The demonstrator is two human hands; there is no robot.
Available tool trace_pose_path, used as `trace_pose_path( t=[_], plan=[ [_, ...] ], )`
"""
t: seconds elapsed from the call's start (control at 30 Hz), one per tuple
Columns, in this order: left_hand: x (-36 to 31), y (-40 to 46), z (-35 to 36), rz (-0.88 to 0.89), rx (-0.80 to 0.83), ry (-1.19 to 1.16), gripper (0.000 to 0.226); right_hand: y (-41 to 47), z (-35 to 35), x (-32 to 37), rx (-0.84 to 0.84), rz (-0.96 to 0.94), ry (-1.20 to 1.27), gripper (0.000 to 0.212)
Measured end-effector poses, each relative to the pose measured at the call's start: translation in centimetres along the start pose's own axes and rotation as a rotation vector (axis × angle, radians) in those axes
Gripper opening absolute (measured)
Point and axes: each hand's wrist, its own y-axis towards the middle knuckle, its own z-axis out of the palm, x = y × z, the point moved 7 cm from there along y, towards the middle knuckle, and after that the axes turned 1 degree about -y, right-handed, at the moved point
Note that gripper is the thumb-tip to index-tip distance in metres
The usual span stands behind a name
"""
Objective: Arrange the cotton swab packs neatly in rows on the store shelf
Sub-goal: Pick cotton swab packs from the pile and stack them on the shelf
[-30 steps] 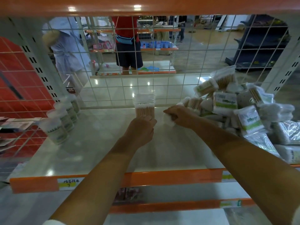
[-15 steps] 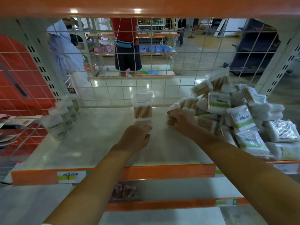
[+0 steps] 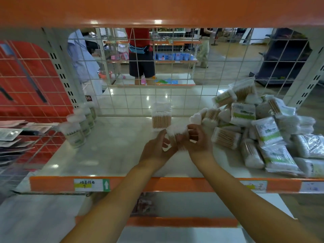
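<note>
I count one clear plastic swab pack standing upright at the back of the glossy white shelf, four round tubs at the left, and a loose pile at the right. My left hand and right hand both pinch a second pack between them, just in front of the standing one.

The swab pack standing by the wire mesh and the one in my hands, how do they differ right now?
The standing pack rests upright on the shelf at the wire mesh, touched by nothing; the held pack is off the shelf, in the grip of the left hand and right hand. The standing pack shows fully; the held pack is partly hidden by fingers. Both are clear packs of wooden-stick swabs, cotton tips up.
</note>
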Motion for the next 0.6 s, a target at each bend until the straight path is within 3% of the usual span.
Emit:
trace_pose_path(
  t=[0.23,0.33,0.43,0.6],
  plan=[
    [-0.8,-0.9,-0.4,-0.058,-0.017,-0.371,0.062,-0.7,-0.5,-0.3,-0.039,0.060,0.143,0.035],
    [-0.9,-0.9,-0.7,-0.105,-0.023,-0.599,0.059,-0.6,-0.5,-0.2,-0.012,0.083,0.231,0.028],
    [-1.5,-1.0,-1.5,-0.081,-0.045,-0.759,0.056,-0.1,-1.1,0.3,-0.049,-0.018,0.202,0.022],
    [-1.9,-0.9,-2.2,-0.036,-0.101,-0.697,0.047,0.6,-1.1,0.3,-0.005,-0.051,0.094,0.021]
  ],
)
